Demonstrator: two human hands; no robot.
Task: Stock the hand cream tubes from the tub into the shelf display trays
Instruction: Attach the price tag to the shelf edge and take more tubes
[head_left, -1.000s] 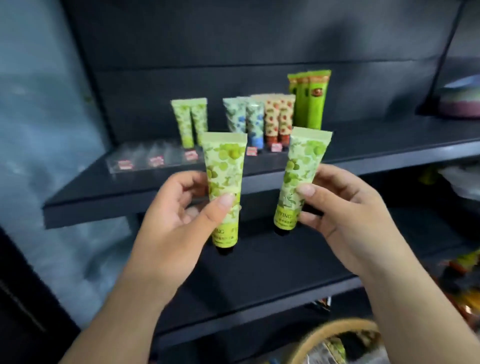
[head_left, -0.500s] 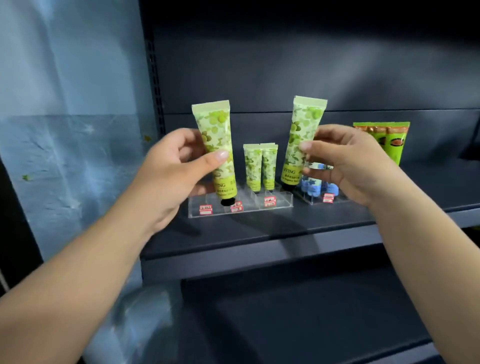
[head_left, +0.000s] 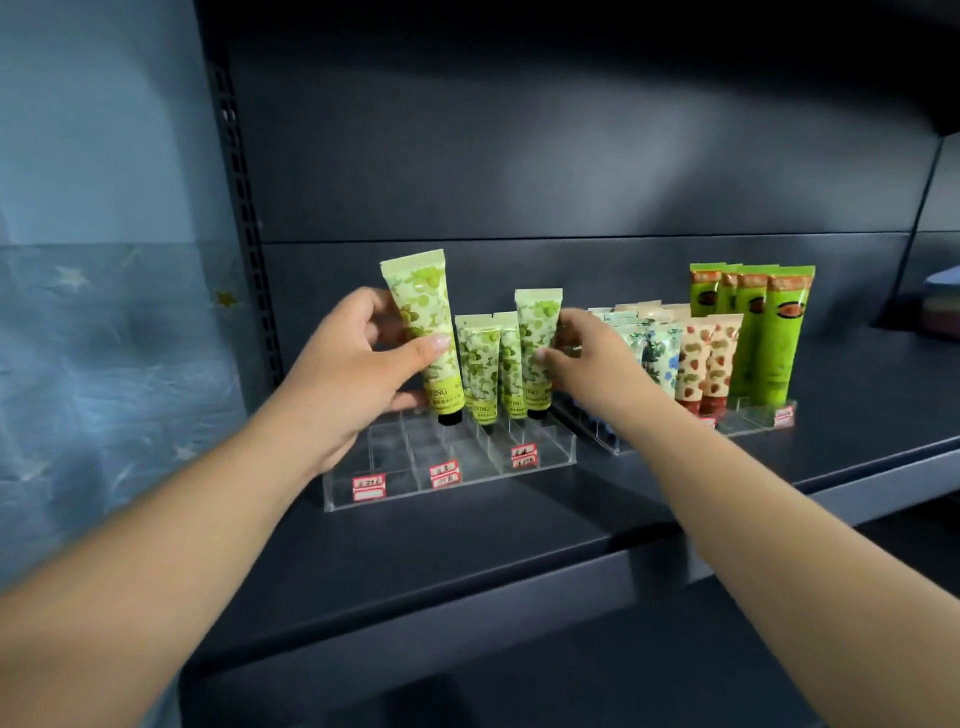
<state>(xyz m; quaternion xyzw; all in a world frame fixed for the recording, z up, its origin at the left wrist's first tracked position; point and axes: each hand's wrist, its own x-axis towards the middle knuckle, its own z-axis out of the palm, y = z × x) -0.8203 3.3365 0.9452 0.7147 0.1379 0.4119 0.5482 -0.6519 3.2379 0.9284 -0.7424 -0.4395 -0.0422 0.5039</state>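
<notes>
Gripping 1 green tube (head_left: 422, 332) each: left hand (head_left: 358, 374), right hand (head_left: 582, 358), over clear tray (head_left: 452, 467).

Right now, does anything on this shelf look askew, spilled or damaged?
Nothing stands out. The tube in the left hand, the left green tube, tilts only because it is held above the clear tray. The shelved tubes stand upright, with no spill showing.

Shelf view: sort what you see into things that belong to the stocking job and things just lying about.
Job:
- left hand holding a green tube
- right hand holding a second green tube
- clear tray
- green tubes already in it

Lying about:
- strawberry tubes
- tall green tubes
- blue-flower tubes
- wall with stars
</notes>
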